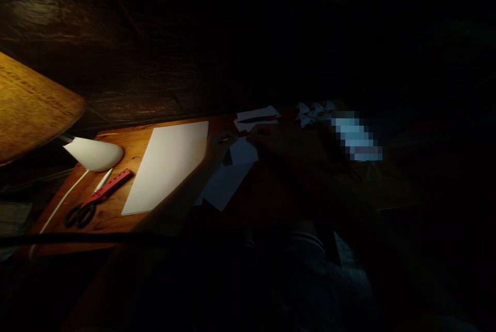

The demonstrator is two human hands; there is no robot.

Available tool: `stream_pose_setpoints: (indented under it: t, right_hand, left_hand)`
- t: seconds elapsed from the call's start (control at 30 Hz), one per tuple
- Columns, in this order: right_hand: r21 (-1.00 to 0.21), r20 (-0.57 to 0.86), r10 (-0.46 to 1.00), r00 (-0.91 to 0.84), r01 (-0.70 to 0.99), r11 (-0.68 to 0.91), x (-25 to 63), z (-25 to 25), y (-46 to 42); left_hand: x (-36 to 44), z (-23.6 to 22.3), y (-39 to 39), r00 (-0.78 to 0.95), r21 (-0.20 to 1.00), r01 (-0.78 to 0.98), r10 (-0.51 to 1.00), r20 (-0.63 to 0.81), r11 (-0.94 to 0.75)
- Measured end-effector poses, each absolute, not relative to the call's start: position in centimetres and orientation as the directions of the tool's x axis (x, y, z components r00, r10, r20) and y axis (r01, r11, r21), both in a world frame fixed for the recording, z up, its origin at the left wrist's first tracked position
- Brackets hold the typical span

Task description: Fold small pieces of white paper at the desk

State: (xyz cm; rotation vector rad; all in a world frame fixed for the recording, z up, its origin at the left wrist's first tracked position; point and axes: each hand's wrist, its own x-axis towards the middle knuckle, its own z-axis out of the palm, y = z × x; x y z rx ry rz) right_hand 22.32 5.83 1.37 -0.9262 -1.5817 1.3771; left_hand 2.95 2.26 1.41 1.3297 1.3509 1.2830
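Observation:
In the dim middle of the head view, a piece of white paper lies between my two hands. My left hand is closed at its upper left edge, with the fingers bent inward. Opposite it, my right hand pinches the upper right corner. Below, closer to my body, is another white paper part with angled edges; I cannot tell whether the two are one folded piece. Shadow hides most of the fingertips.
Left on the wooden table are a stack of white sheets, red-handled scissors in a red cover and a lamp. Behind my hands, a knife rests on paper. Crumpled white pieces and a blurred-out bright screen are right.

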Motion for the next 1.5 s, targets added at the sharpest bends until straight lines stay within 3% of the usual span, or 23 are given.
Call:
stream_pose_setpoints:
  t: [0.4, 0.6, 0.8, 1.1, 1.33, 1.5]
  right_hand:
    - [-0.993, 0.1, 0.927, -0.362, 0.024, 0.116, 22.3, 1.8, 5.6]
    - [-0.992, 0.113, 0.93, -0.35, 0.011, 0.125, 22.5, 1.7, 5.8]
    - [-0.995, 0.089, 0.929, -0.359, 0.003, 0.096, 22.4, 1.7, 5.7]
    - [-0.991, 0.117, 0.924, -0.364, 0.022, 0.134, 22.4, 2.0, 5.5]
    - [-0.997, 0.066, 0.922, -0.382, 0.017, 0.078, 22.4, 2.4, 5.1]
    - [-0.999, 0.037, 0.925, -0.379, 0.016, 0.047, 22.4, 2.8, 4.9]
  left_hand:
    - [2.9, 1.2, 2.4, -0.122, 0.997, 0.071, 0.993, 0.003, 0.006]
    - [2.7, 1.1, 2.4, -0.081, 0.992, 0.098, 0.993, 0.09, -0.082]
    - [2.9, 1.5, 2.1, -0.084, 0.991, 0.121, 0.994, 0.064, -0.053]
    - [3.3, 2.1, 2.0, -0.097, 0.989, -0.091, 0.987, -0.129, 0.12]
    - [3.4, 2.4, 1.8, -0.102, 0.985, -0.144, 0.989, -0.111, 0.096]
    - [3.5, 2.6, 1.7, -0.122, 0.994, -0.085, 0.99, -0.071, 0.061]
